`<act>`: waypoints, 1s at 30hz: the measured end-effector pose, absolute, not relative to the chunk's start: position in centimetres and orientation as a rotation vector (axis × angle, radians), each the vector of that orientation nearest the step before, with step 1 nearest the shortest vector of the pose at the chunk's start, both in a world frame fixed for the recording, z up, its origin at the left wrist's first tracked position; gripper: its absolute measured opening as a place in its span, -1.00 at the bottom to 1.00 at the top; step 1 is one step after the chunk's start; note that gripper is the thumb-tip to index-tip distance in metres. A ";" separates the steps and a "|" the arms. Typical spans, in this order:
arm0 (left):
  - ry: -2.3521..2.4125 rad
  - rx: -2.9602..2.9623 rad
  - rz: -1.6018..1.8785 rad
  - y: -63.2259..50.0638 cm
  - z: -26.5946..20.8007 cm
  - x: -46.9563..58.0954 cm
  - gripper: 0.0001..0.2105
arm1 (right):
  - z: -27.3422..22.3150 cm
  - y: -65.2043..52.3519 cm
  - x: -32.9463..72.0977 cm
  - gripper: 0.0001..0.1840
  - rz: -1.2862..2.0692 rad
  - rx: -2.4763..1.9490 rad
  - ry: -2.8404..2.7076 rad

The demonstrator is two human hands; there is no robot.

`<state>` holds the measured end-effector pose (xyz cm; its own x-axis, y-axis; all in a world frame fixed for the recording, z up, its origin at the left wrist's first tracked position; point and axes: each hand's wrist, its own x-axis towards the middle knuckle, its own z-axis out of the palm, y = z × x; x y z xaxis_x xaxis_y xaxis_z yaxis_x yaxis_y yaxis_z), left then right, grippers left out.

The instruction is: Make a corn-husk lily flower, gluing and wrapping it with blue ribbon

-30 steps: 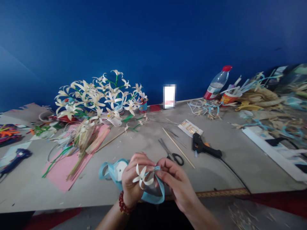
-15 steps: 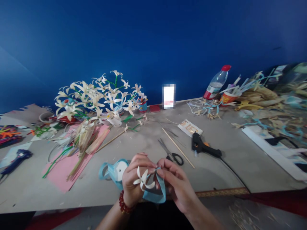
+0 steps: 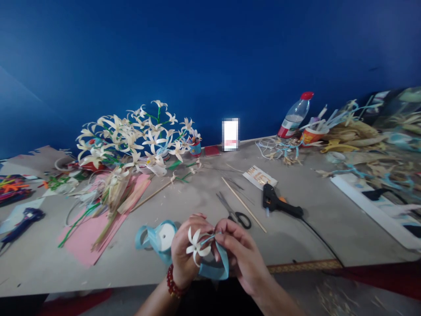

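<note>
A cream artificial flower (image 3: 196,247) with long narrow petals sits at my left hand (image 3: 184,259), whose fingers are closed around its thin blue-wrapped stem. Closed in a pinch, my right hand (image 3: 245,252) grips light blue floral tape (image 3: 217,271) where it meets the stem. Below the hands the tape hangs in a loop. Beside my left hand lies a white-cored tape roll (image 3: 166,236), with loose blue coils to its left. The fingertips partly cover the stem's end.
Scissors (image 3: 241,218), a wooden stick (image 3: 245,205) and a black glue gun (image 3: 279,204) lie beyond my hands. A bunch of flowers (image 3: 131,136) stands back left, behind pink paper (image 3: 82,241). To the right are a power strip (image 3: 371,210) and a bottle (image 3: 294,118).
My left hand has shifted slightly right with the flower, and the blue-wrapped stem shows more clearly between the hands. Both hands keep their hold. The view has shifted slightly.
</note>
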<state>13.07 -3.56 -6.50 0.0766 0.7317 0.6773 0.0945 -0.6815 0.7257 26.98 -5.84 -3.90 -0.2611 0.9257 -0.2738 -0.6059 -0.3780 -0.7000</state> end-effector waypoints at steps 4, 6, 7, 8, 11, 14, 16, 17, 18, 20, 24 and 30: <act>0.826 1.702 1.645 -3.8 -7.0 13.4 -0.79 | -4.2 -6.0 26.9 -0.65 1.823 -0.792 -0.530; 0.815 1.682 1.629 -3.9 -7.1 13.3 -0.79 | -4.4 -6.1 26.8 -0.65 1.824 -0.787 -0.515; 0.811 1.670 1.621 -3.9 -7.1 13.3 -0.79 | -4.5 -6.1 26.7 -0.64 1.825 -0.785 -0.514; 0.809 1.656 1.612 -3.9 -7.0 13.3 -0.78 | -4.6 -6.1 26.7 -0.64 1.820 -0.783 -0.513; 0.801 1.648 1.598 -3.9 -6.9 13.1 -0.80 | -4.7 -6.2 26.6 -0.64 1.800 -0.765 -0.529; 0.795 1.697 1.589 -3.8 -6.9 12.9 -0.81 | -4.9 -6.1 26.5 -0.64 1.776 -0.746 -0.561; 0.791 1.700 1.583 -3.8 -6.9 12.9 -0.80 | -4.9 -6.1 26.5 -0.65 1.758 -0.743 -0.572; 0.783 1.695 1.581 -3.8 -6.9 12.9 -0.79 | -5.0 -6.1 26.4 -0.65 1.751 -0.742 -0.567; 0.770 1.687 1.580 -3.8 -7.0 12.9 -0.78 | -5.0 -6.1 26.4 -0.65 1.746 -0.738 -0.560; 0.736 1.662 1.584 -3.9 -7.1 12.9 -0.79 | -5.1 -6.1 26.3 -0.65 1.745 -0.722 -0.549; 0.742 1.488 1.555 -4.2 -7.2 12.9 -0.80 | -5.2 -6.1 26.2 -0.67 1.773 -0.708 -0.542; 0.639 1.195 1.439 -4.0 -6.9 13.0 -0.85 | -5.2 -6.1 26.1 -0.64 1.800 -0.721 -0.525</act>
